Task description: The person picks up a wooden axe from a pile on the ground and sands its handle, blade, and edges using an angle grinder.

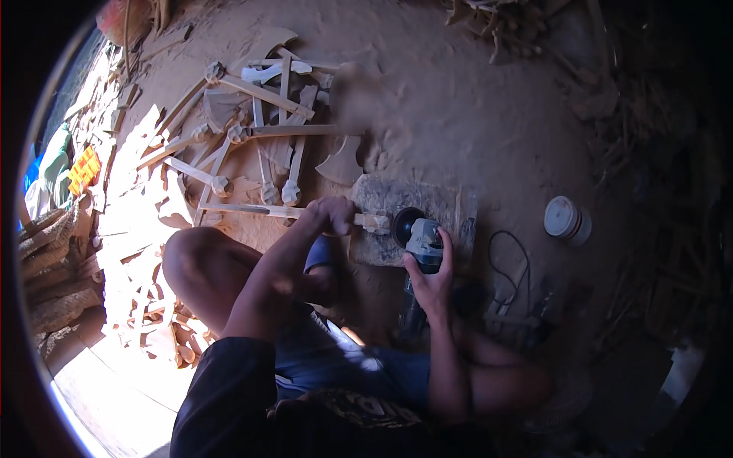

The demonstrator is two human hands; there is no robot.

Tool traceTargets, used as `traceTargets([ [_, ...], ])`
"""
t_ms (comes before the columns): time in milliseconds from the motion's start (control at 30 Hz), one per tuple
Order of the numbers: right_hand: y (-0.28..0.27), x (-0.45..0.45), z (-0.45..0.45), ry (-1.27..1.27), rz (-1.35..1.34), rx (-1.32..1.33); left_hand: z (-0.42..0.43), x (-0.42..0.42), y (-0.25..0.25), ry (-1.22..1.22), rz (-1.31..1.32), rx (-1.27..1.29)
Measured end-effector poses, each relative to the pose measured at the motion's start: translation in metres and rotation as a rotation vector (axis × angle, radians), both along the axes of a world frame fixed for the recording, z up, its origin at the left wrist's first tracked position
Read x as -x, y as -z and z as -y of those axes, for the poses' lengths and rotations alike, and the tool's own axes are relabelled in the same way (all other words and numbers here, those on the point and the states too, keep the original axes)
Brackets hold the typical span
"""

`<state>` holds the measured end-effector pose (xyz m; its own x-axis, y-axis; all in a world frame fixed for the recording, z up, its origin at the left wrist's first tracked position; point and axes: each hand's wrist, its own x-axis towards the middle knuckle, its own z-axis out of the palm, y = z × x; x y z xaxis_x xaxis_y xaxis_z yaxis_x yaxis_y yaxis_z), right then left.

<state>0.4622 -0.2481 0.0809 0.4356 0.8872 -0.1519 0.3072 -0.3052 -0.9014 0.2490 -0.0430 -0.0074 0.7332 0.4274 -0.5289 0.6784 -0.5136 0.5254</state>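
My left hand [336, 215] is closed around a long wooden stick [259, 210] with a carved, knobbed end. That end rests on a worn wooden block [431, 195] in front of my legs. In my right hand [432, 284] is an angle grinder [424, 243], gripped around its head with the thumb on one side. Its dark round disc [406, 226] is beside the carved end; I cannot tell if they touch or if the disc spins. The grinder's body points back toward my lap.
Several knob-ended wooden sticks [279, 130] and blade-shaped wooden pieces [341, 162] lie on the dusty ground ahead and left. A white tub [563, 217] stands to the right. A dark cord [492, 256] loops near my right knee. Wood scraps [504, 19] lie at the far edge.
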Motion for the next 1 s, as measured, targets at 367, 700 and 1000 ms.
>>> traceTargets([
  [367,-0.049,0.002,-0.038,-0.172,0.013,0.111,0.023,0.008,0.011,-0.16,-0.009,-0.155],
  [700,-0.043,0.015,-0.042,-0.155,0.118,0.128,0.024,0.011,0.027,-0.168,0.065,-0.185],
  [1000,-0.04,0.005,-0.034,-0.098,0.214,0.113,0.018,0.005,0.022,-0.095,0.0,-0.115],
])
